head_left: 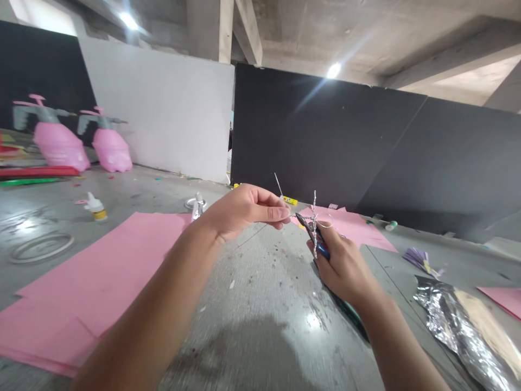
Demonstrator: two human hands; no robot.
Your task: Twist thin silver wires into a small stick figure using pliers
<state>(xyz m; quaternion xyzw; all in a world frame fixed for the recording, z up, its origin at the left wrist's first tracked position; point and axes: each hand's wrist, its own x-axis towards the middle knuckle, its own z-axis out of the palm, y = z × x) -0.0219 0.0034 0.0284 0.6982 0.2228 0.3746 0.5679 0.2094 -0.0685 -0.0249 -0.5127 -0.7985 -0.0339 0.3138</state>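
Note:
My left hand (252,209) pinches one end of a thin twisted silver wire (315,202) between thumb and fingers, above the grey table. A straight strand of the wire sticks up behind the fingertips. My right hand (344,260) is wrapped round a pair of pliers with blue handles (323,250). The dark jaws point left toward my left fingertips and lie at the wire; whether they are clamped on it I cannot tell. An upright twisted length crosses in front of the pliers, and a thin loop curves beside it.
Pink paper sheets (122,260) lie at left, more pink paper (362,231) behind my right hand. A small glue bottle (96,207), a wire coil (43,248) and pink spray bottles (61,144) stand or lie leftward. Crinkled silver foil (443,315) lies at right. Dark panels (325,136) edge the table's back.

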